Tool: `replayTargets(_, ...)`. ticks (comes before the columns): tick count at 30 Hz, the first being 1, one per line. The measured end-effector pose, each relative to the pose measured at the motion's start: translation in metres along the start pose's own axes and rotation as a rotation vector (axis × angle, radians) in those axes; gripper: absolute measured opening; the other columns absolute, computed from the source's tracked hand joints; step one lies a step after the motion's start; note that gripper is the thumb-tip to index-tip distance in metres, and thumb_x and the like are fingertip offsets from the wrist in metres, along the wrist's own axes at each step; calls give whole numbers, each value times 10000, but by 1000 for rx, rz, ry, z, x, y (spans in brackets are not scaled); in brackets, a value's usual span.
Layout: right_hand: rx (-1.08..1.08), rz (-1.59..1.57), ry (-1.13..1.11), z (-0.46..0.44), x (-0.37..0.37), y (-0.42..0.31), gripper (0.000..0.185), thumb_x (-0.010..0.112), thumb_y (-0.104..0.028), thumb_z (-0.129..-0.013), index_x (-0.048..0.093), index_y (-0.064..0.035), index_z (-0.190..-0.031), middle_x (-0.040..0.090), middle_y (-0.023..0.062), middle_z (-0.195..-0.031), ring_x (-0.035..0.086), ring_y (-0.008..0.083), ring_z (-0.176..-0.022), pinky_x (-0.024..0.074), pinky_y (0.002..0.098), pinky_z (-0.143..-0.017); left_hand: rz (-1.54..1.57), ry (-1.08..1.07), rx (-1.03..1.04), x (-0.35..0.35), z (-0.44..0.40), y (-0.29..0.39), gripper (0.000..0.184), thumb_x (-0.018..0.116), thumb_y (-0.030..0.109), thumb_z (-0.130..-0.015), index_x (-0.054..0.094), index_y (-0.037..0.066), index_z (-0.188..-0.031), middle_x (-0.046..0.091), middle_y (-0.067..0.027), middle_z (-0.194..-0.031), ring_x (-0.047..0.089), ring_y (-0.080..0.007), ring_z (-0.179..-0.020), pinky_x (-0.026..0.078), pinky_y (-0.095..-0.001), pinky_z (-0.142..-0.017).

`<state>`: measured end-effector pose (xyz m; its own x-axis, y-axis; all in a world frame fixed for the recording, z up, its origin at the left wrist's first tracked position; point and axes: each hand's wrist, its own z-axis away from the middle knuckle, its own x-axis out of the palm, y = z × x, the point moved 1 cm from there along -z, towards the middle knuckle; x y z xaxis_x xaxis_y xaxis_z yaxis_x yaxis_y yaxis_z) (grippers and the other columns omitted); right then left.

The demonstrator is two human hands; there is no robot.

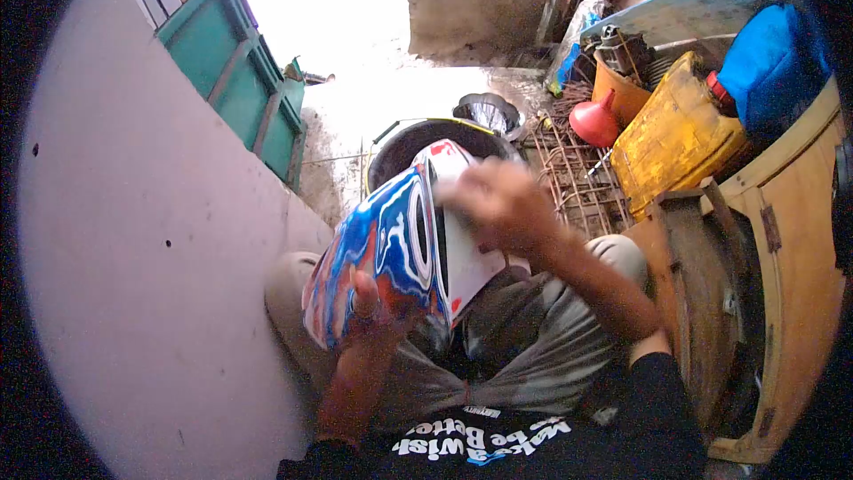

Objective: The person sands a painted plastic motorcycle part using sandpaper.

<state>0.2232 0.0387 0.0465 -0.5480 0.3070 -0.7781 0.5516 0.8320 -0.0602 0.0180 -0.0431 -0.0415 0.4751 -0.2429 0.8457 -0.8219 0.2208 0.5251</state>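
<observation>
A blue, red and white patterned piece (pixel 378 240), curved like a motorcycle fairing or helmet shell, rests over my lap. My left hand (pixel 373 307) holds its lower end, with the thumb up along the patterned surface. On the white side of the piece, near its upper right, is my right hand (pixel 502 204), blurred by motion with the fingers bent. Whether anything is between those fingers cannot be made out. Behind the piece stands a dark round basin (pixel 391 160) with a yellow rim.
White wall (pixel 160 258) close on the left, green panel (pixel 231 62) beyond it. To the right are a red funnel (pixel 595 122), orange bucket (pixel 617 93), yellow jerrycan (pixel 680 138), metal rods (pixel 569 173) and wooden furniture (pixel 791 302). A dark scalloped bowl (pixel 489 113) lies past the basin.
</observation>
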Motion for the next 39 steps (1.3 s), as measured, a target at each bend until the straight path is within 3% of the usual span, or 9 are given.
replayTargets(2,-229,-205,115,3,-1,-44,234,665,-128,-898,741,-142,-1120,628,12,-830,647,161,-752,529,341,-634,2,1,5,0,0,-1,1200,597,866,-812,283,16,-1600,463,-155,-1569,520,-314,-1379,444,-477,-1141)
replayTargets(7,122,53,-56,0,9,23,194,708,-151,-876,730,-162,-1069,672,32,-874,676,242,-803,556,409,-685,-11,10,8,3,3,2,1203,592,870,-811,284,16,-1599,463,-158,-1567,519,-315,-1379,443,-479,-1142)
replayTargets(13,-214,-292,-16,-2,-9,-45,234,682,-134,-887,743,-141,-1113,721,49,-987,713,229,-877,588,394,-736,-13,2,22,4,-1,3,1205,586,874,-810,284,15,-1598,463,-161,-1566,518,-317,-1379,441,-480,-1143)
replayTargets(16,104,113,-116,-4,-4,17,212,694,-128,-876,734,-131,-1084,709,50,-957,706,239,-869,588,416,-740,-10,3,20,4,1,2,1206,584,877,-809,284,14,-1598,464,-163,-1565,518,-318,-1379,440,-481,-1143)
replayTargets(20,-193,-258,23,-2,-9,-38,215,692,-154,-900,749,-125,-1105,732,49,-974,725,199,-868,595,355,-740,-11,-3,35,4,-3,2,1208,580,880,-808,285,13,-1597,464,-165,-1563,517,-319,-1378,438,-482,-1144)
replayTargets(26,105,110,-178,-3,-8,9,235,718,-136,-856,732,-147,-1091,709,43,-937,705,242,-852,588,375,-720,-32,7,44,7,-3,5,1211,574,885,-807,285,12,-1596,464,-168,-1562,516,-321,-1378,436,-484,-1145)
replayTargets(31,-268,-300,40,-2,-4,-39,246,716,-169,-862,743,-147,-1106,727,30,-965,712,221,-844,584,356,-732,-61,4,69,12,-5,9,1213,569,889,-806,285,12,-1595,465,-170,-1560,515,-322,-1378,435,-486,-1146)
replayTargets(35,65,92,-110,-2,4,35,226,710,-190,-872,738,-150,-1092,701,60,-925,692,260,-816,576,397,-728,105,-288,94,15,-15,14,1210,578,883,-807,282,16,-1597,476,-171,-1549,536,-322,-1357,471,-475,-1113)
replayTargets(39,-340,-239,95,-2,-3,-45,231,665,-162,-907,725,-80,-1114,663,13,-886,681,175,-797,585,342,-718,-47,-55,88,23,-7,8,1190,616,855,-809,288,22,-1594,502,-166,-1526,584,-308,-1303,538,-442,-1033)
